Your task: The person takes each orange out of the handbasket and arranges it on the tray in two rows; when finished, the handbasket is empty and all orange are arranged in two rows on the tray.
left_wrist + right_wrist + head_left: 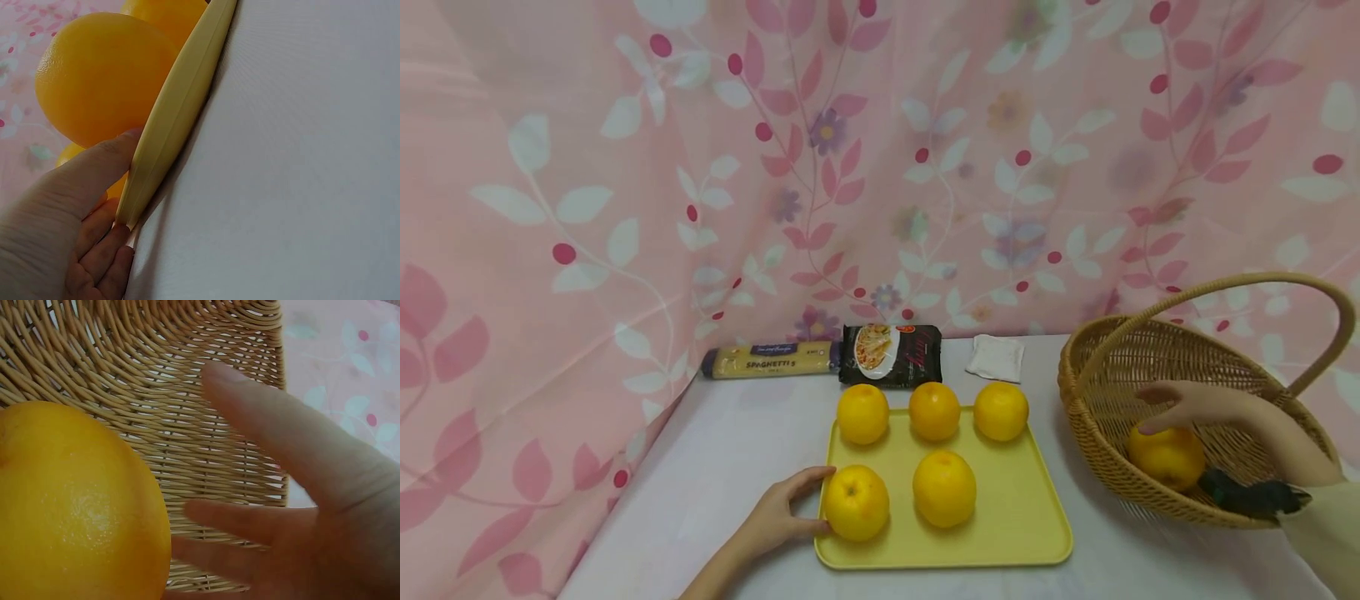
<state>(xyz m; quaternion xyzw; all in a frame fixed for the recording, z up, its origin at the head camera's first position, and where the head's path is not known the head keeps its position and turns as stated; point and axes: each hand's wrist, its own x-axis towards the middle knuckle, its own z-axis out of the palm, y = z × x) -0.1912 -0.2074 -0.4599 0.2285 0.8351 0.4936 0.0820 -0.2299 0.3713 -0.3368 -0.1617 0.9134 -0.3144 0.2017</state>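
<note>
On a yellow tray (1007,525) sit several oranges, three along the far rim and two nearer. My left hand (786,512) holds the tray's left rim, close beside the front-left orange (856,503). In the left wrist view its thumb (109,159) lies on the inner side against an orange (103,78), and the other fingers bend at the outer edge. Inside a wicker basket (1097,417), my right hand (1202,404) is spread above another orange (1167,458). The right wrist view shows its thumb and fingers apart, with the orange (81,506) beside them.
Behind the tray lie a spaghetti pack (775,361), a black food packet (891,357) and a folded white cloth (996,358). The basket tilts toward me, its tall handle (1262,279) arching over the opening. A floral curtain (880,167) hangs behind the table.
</note>
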